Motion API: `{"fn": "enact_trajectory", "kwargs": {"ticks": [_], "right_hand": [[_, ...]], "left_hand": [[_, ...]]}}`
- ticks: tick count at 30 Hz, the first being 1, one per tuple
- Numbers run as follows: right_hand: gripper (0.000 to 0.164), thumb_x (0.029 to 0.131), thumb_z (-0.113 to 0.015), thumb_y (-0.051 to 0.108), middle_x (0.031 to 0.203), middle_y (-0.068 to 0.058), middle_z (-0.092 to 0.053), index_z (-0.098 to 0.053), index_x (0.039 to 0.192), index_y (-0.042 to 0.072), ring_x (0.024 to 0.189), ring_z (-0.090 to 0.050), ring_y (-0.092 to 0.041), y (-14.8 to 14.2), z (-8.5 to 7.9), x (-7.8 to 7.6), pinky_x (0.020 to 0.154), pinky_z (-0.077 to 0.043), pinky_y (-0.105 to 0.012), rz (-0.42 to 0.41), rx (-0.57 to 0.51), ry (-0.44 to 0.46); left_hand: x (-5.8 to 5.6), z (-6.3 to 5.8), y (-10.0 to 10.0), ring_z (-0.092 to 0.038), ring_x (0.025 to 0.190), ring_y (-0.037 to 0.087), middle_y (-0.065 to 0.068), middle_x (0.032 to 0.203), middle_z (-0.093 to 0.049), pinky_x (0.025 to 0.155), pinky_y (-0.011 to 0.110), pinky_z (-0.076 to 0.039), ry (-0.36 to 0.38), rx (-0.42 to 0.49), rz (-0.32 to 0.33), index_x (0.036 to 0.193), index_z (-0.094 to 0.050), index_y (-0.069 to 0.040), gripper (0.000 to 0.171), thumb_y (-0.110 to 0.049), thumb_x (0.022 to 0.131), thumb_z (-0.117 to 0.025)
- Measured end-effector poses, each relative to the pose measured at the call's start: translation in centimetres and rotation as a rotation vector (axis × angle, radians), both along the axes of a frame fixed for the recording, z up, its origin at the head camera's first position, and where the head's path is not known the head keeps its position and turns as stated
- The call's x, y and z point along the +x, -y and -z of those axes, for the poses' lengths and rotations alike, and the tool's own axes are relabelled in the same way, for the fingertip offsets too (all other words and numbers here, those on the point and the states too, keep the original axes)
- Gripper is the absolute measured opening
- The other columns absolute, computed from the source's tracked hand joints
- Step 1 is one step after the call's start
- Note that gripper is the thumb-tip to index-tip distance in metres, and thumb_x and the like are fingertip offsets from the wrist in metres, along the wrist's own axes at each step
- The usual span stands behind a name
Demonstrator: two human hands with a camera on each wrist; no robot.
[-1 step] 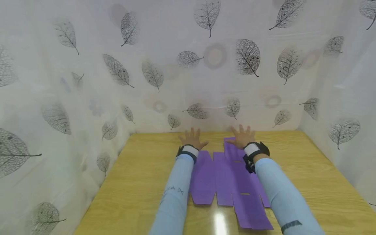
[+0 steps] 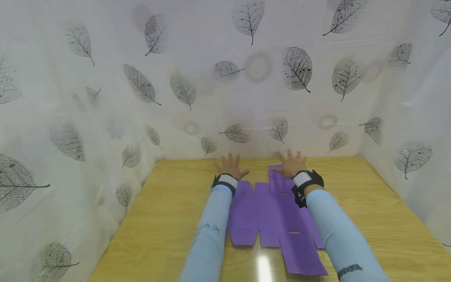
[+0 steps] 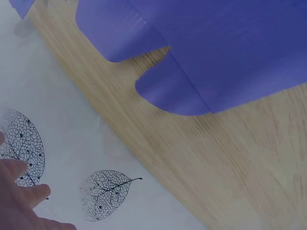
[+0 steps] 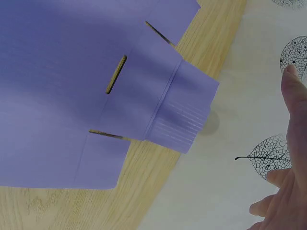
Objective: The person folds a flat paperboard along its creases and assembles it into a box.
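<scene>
Head: cardboard (image 2: 290, 213) lengthwise toward curtain (image 2: 229, 105)

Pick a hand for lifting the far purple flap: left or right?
Right, probably: the right hand, empty with fingers spread, overlaps the far purple flap in the head view. The left hand, also empty, is farther off to the left.

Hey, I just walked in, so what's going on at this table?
Someone in light blue sleeves is reaching both arms out over a wooden table. The left hand and right hand have their fingers spread, and neither is gripping anything. Below the arms, purple cardboard with flaps and slots lies spread out, not folded into any shape. The wrist views show neither hand touching it.
</scene>
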State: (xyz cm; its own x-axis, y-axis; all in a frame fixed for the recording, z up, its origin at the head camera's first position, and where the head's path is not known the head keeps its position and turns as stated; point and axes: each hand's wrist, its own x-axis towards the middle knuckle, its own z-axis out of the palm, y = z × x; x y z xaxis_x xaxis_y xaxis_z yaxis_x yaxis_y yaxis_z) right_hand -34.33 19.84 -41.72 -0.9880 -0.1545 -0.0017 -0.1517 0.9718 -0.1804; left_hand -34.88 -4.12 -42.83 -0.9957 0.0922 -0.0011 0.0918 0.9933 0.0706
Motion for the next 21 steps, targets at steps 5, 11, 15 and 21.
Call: {"fn": "enact_trajectory", "kwargs": {"ticks": [5, 11, 15, 21], "right_hand": [[0.081, 0.087, -0.044, 0.059, 0.15, -0.029, -0.009, -0.015, 0.148, 0.014, 0.13, -0.004, -0.062, -0.2, -0.4, 0.0, 0.1, -0.002, -0.075, 0.013, 0.005, 0.004], [0.085, 0.086, -0.04, 0.065, 0.15, -0.03, -0.008, -0.015, 0.148, 0.013, 0.131, -0.001, -0.061, -0.6, -1.1, 0.5, 0.1, -0.002, -0.075, 0.008, -0.009, 0.023], [0.077, 0.087, -0.046, 0.056, 0.14, -0.031, -0.035, -0.033, 0.14, 0.002, 0.125, -0.031, -0.056, -2.1, -1.6, 1.4, 0.101, -0.024, -0.068, -0.004, 0.005, 0.023], [0.04, 0.084, -0.058, 0.029, 0.085, -0.019, -0.064, -0.062, 0.094, -0.009, 0.073, -0.057, -0.027, -7.0, -1.6, 3.0, 0.068, -0.051, -0.045, 0.047, -0.023, 0.196]], "left_hand": [[-0.1, -0.4, 0.4, -0.014, 0.142, 0.036, 0.007, 0.156, -0.012, 0.107, 0.066, -0.015, 0.018, -0.014, -0.011, 0.148, -0.015, -0.027, 0.081, -0.07, 0.084, -0.037], [-0.6, -0.8, 1.2, -0.017, 0.141, 0.036, 0.008, 0.155, -0.016, 0.105, 0.066, -0.019, 0.028, -0.002, -0.011, 0.148, -0.019, -0.026, 0.079, -0.066, 0.084, -0.043], [-0.2, -0.9, 2.9, -0.044, 0.128, 0.034, 0.011, 0.141, -0.045, 0.101, 0.059, -0.034, 0.043, 0.005, -0.045, 0.136, -0.045, -0.018, 0.068, -0.058, 0.082, -0.055], [2.7, -0.9, 7.1, -0.064, 0.094, 0.03, 0.016, 0.101, -0.068, 0.085, 0.041, -0.051, 0.146, 0.147, -0.121, 0.093, -0.068, 0.0, 0.03, -0.027, 0.08, -0.069]]}}
